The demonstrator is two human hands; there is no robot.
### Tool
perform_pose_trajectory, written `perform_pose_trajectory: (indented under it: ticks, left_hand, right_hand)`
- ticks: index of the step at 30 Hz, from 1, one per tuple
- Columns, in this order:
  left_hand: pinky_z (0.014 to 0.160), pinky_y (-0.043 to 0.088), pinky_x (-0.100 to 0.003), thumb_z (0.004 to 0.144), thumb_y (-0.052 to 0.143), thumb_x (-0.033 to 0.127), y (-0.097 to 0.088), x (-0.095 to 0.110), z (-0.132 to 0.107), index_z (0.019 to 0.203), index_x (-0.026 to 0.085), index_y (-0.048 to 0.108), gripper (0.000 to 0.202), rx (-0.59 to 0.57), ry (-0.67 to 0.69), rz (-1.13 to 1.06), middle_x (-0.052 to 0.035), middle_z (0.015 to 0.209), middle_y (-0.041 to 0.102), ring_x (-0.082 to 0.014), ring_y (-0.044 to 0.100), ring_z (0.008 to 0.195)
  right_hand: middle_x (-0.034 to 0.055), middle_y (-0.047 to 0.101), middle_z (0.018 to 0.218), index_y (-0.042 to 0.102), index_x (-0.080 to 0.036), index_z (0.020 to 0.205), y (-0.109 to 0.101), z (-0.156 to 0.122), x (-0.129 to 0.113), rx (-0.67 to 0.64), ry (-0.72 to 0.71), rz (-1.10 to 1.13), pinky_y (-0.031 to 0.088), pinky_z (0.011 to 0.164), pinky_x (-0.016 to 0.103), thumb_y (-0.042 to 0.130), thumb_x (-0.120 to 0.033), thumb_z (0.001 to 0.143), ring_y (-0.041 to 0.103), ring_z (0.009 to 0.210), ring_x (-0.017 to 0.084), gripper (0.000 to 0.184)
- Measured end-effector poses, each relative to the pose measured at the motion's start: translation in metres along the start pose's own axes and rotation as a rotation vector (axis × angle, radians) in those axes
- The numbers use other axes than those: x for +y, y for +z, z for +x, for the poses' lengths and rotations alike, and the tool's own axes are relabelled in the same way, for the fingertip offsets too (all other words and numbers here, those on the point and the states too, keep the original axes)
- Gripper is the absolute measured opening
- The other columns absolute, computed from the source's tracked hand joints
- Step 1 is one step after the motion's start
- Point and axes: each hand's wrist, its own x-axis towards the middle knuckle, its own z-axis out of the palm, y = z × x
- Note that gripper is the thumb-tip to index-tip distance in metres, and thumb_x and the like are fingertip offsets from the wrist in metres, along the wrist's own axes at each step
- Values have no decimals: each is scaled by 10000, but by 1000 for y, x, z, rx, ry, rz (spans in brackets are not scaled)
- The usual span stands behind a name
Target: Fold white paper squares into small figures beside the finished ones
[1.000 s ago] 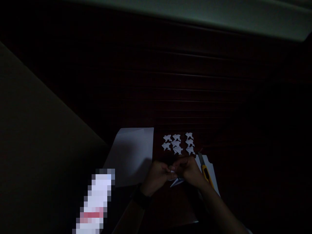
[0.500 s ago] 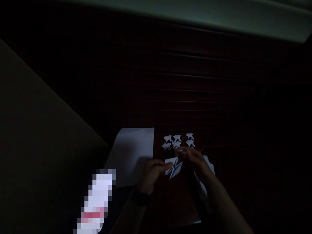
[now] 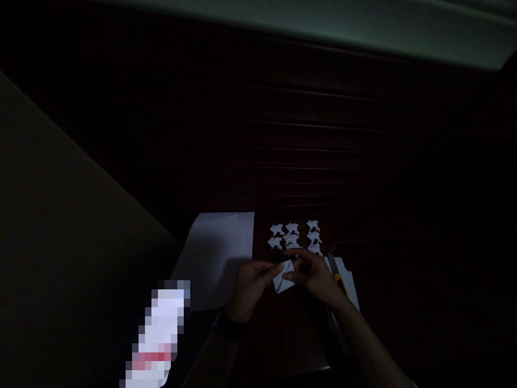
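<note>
A small square of folded white paper (image 3: 284,280), creased along a diagonal, is held above the dark table between both hands. My left hand (image 3: 252,283), with a dark band at the wrist, pinches its left edge between thumb and fingers. From the other side, my right hand (image 3: 315,275) grips the paper, its thumb lying on the front face and its fingers behind the top edge. Just beyond my fingers, several small folded paper figures (image 3: 291,238) lie in columns on the table; my right hand partly hides the nearest ones.
White sheets (image 3: 218,242) lie on the left of the dark table (image 3: 291,345). A yellow and black utility knife (image 3: 339,279) rests on more white paper (image 3: 352,285) at the right. A bright pixelated object (image 3: 155,328) is at lower left. Dark slatted panelling (image 3: 283,124) rises behind.
My right hand has come down onto the paper and now grips it. The open flaps with shadowed gaps now lie flat. The utility knife has come into sight beside my right forearm.
</note>
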Motion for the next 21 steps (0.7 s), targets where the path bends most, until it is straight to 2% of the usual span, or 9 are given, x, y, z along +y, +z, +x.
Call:
perform_pose_trajectory:
  ticks: [3, 6, 8, 11, 14, 18, 21]
  left_hand:
    - [429, 359, -189, 638, 685, 392, 3, -2, 2, 664, 133, 682, 260, 119, 35, 0, 2, 504, 576, -96, 488, 471]
    - [453, 390, -194, 643, 683, 392, 5, -1, 2, 721, 133, 693, 271, 182, 59, -13, -16, 566, 626, -108, 528, 504]
    - [491, 422, -202, 649, 683, 381, 6, 1, 1, 756, 133, 692, 270, 169, 60, -48, -38, 645, 664, -127, 571, 561]
    - [577, 466, -233, 656, 687, 349, 6, 0, 1, 818, 133, 680, 270, 86, 60, -122, -76, 777, 694, -167, 621, 672]
    - [604, 477, -260, 662, 686, 332, 7, -2, 0, 864, 134, 671, 283, 15, 50, -150, -90, 814, 697, -187, 632, 694]
    - [585, 471, -266, 657, 686, 339, 8, -5, 0, 811, 118, 680, 269, 51, 42, -151, -92, 775, 696, -194, 627, 674]
    - [590, 466, -266, 656, 686, 343, 7, -7, 1, 829, 112, 686, 288, 99, 33, -208, -91, 783, 694, -190, 624, 677]
  right_hand:
    - [-13, 574, 743, 490, -229, 1153, 5, -2, -3, 12, -14, 34, 446, 637, 258, 680, -246, 664, 552, 681, 137, 525]
    - [-22, 577, 715, 429, -247, 1200, 9, -2, -4, 14, -24, 93, 461, 627, 268, 660, -223, 685, 573, 653, 141, 566]
    - [-41, 557, 662, 421, -252, 1194, 10, -2, -3, 34, -32, 112, 464, 607, 267, 637, -206, 706, 571, 599, 134, 536]
    - [-54, 540, 623, 443, -252, 1156, 9, -1, 0, 78, -40, 85, 458, 589, 260, 636, -192, 707, 563, 558, 127, 492]
    - [-61, 527, 594, 465, -244, 1104, 8, -2, 4, 94, -39, 71, 444, 556, 246, 634, -196, 712, 550, 530, 122, 429]
    - [-63, 532, 603, 452, -240, 1059, 8, -3, 5, 82, -36, 148, 436, 528, 235, 620, -212, 731, 544, 509, 114, 369]
    - [-30, 585, 710, 479, -233, 1020, 9, -3, 1, 47, -57, 177, 450, 578, 245, 635, -201, 717, 572, 588, 122, 343]
